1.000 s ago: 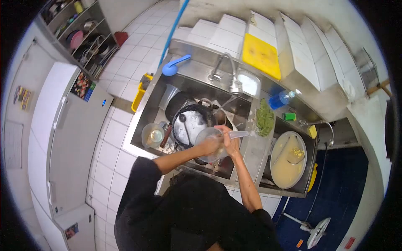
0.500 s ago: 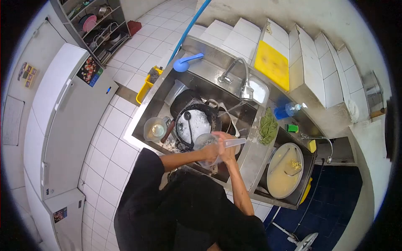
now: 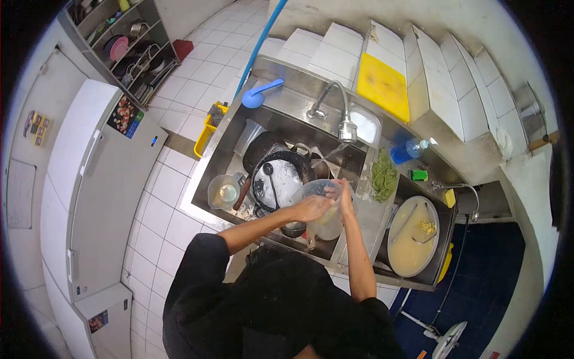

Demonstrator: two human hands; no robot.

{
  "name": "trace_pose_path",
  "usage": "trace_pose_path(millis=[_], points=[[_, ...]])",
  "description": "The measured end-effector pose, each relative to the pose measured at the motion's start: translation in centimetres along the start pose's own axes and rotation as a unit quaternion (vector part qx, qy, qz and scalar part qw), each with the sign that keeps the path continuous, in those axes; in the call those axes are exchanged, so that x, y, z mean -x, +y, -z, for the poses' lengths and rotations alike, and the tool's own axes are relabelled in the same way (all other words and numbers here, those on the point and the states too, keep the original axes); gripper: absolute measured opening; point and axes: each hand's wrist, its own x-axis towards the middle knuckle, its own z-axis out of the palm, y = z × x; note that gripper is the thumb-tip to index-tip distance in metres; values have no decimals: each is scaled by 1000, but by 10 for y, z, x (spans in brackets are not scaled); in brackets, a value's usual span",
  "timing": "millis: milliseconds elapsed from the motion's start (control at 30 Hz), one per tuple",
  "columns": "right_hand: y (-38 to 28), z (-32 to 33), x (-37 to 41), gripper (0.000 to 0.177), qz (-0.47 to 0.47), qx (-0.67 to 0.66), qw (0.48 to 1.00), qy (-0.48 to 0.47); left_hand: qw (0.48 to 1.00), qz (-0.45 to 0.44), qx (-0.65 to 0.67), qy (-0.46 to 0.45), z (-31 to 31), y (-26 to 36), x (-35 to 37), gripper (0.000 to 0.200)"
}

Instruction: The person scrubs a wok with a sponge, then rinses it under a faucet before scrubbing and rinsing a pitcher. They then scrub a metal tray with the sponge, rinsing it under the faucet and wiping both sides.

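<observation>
Over the near right part of the left sink basin [image 3: 210,166], a translucent plastic jug [image 3: 324,230] is between my two hands. My left hand [image 3: 312,209] presses its fingers against the jug near the mouth. My right hand [image 3: 345,202] grips the jug's right side, fingers curled at the rim. Just left of the jug sits a black-rimmed pan [image 3: 281,173] with whitish suds and a black ladle [image 3: 270,179] inside. A thin stream of water runs from the faucet [image 3: 347,130] toward the pan's right side.
Another clear jug [image 3: 222,192] stands at the basin's left. Leafy greens [image 3: 382,175] lie on the divider beside a blue soap bottle [image 3: 409,151] and green sponge [image 3: 418,175]. The right basin holds a large tub [image 3: 399,263] of cloudy liquid. A blue dipper [image 3: 253,98] rests behind.
My hands have moved slightly right and turned the jug, so its handle no longer shows. My left hand has shifted across the jug, and my right hand is now on its right side.
</observation>
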Motion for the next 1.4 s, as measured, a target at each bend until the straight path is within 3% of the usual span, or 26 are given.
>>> trace_pose_path(millis=[33, 100, 167, 233, 300, 367, 400, 433, 500, 567, 600, 667, 767, 800, 833, 867, 900, 933, 1000, 1100, 1133, 1167, 1200, 1267, 1333, 1400], points=[[-6, 6, -2, 65, -116, -59, 991, -28, 1000, -3, -4, -6, 14, 14, 3, 46], [-10, 15, -7, 78, -143, -55, 987, -45, 995, -70, 7, 66, 37, 36, 6, 40], [-35, 12, 9, 89, -168, 7, 985, -33, 990, -42, -125, 40, 45, 30, -8, 35], [-43, 9, 19, 96, -157, -3, 986, -55, 945, -177, -98, 256, 49, 30, -21, 47], [-31, 9, 25, 100, -106, -53, 990, -70, 938, -96, 36, 330, 44, -1, -39, 40], [-19, 5, 30, 102, -77, -85, 991, -70, 903, -36, -66, 423, 35, -25, -51, 37], [-17, -4, 31, 100, -56, -93, 994, 8, 905, 14, 4, 426, 33, -3, -41, 33], [-14, -6, 31, 99, -35, -101, 991, 86, 908, 6, 0, 418, 28, -1, -39, 33], [20, 5, 4, 95, -25, -129, 986, 101, 855, -92, -162, 484, 16, 4, -33, 19], [41, 10, -7, 94, -40, -204, 972, 108, 904, -181, -65, 381, -4, 20, -7, 11], [26, -2, -2, 84, -85, -88, 970, 211, 909, -186, -67, 366, -12, 20, 5, 11], [18, -21, -2, 80, -49, -39, 974, 219, 939, -192, -94, 269, -16, 16, 20, 11], [-19, -28, 11, 79, -30, 204, 963, 173, 930, -34, 46, 364, 0, -33, 18, 10], [9, -34, -20, 78, -21, 219, 947, 234, 897, 49, 19, 438, 9, -60, 16, 11], [39, -39, -49, 78, -13, 232, 927, 295, 908, 18, -5, 418, 25, -87, 18, 13], [-10, -47, -23, 79, -51, 240, 921, 301, 915, -30, 29, 400, 38, -123, 21, 14], [-34, -57, -16, 79, -76, 259, 903, 336, 892, 62, 70, 443, 43, -162, 26, 16], [-40, -60, -17, 79, -40, 291, 906, 304, 882, 98, 70, 455, 51, -101, 42, 21], [-56, -67, -10, 72, 2, 328, 918, 225, 849, 185, 26, 494, 72, -170, 67, 36], [-17, -82, -42, 38, 134, 292, 946, 33, 753, 295, -39, 587, 77, -146, 107, 44], [-4, -84, -44, 38, 136, 289, 947, 42, 726, 351, -57, 589, 79, -135, 115, 42], [9, -84, -38, 34, 251, 193, 947, 52, 707, 369, -60, 601, 79, -136, 121, 41], [18, -77, -31, 31, 359, 94, 927, 57, 711, 351, -55, 606, 77, -128, 121, 41], [8, -35, 6, 29, 253, 112, 959, 66, 713, 333, -50, 615, 71, -111, 117, 40], [16, 21, 32, 21, 238, 119, 952, 150, 753, 136, -74, 639, 54, -82, 89, 39], [79, 94, 29, 11, 116, 67, 959, 252, 824, 64, -16, 562, 37, -5, 51, 39]])
